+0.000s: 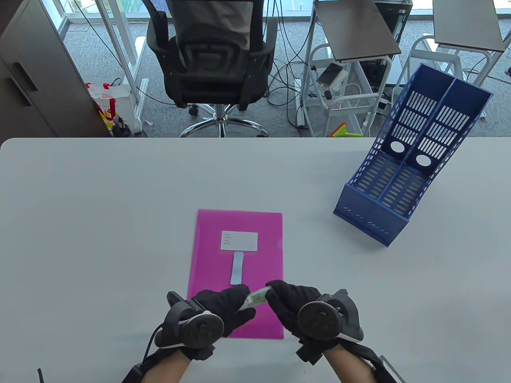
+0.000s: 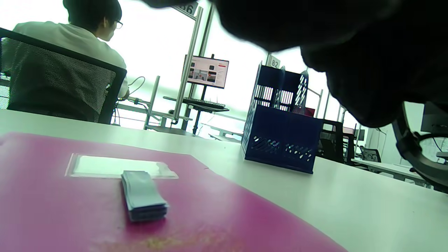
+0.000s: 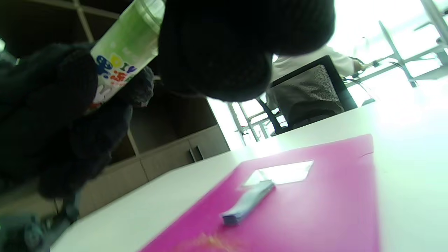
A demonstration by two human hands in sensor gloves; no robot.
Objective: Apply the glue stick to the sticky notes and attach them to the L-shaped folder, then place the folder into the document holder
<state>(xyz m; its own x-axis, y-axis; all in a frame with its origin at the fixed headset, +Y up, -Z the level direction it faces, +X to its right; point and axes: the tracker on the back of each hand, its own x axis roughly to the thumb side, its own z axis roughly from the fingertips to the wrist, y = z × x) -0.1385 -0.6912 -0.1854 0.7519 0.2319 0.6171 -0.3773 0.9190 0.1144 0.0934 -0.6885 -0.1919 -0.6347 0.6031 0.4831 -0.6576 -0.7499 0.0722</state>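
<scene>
Both knit-gloved hands met low over the folder: the left hand [image 1: 223, 309] and right hand [image 1: 293, 305] each gripped one end of the green-and-white glue stick [image 1: 255, 297], a smooth cylinder tilted between them. Below lay the glossy magenta L-shaped folder [image 1: 263, 239], flat on the matte white table [image 1: 100, 223], carrying a narrow pale-blue sticky note pad [image 1: 237, 270] beneath its white label. The perforated blue document holder [image 1: 399, 187] stood well apart, to the far right.

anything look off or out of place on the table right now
Mostly tidy. The blue document holder sits skewed to the table edge. A faint yellowish smear marks the pink folder near its close end; what it is, I cannot tell. The sticky notes lie straight.
</scene>
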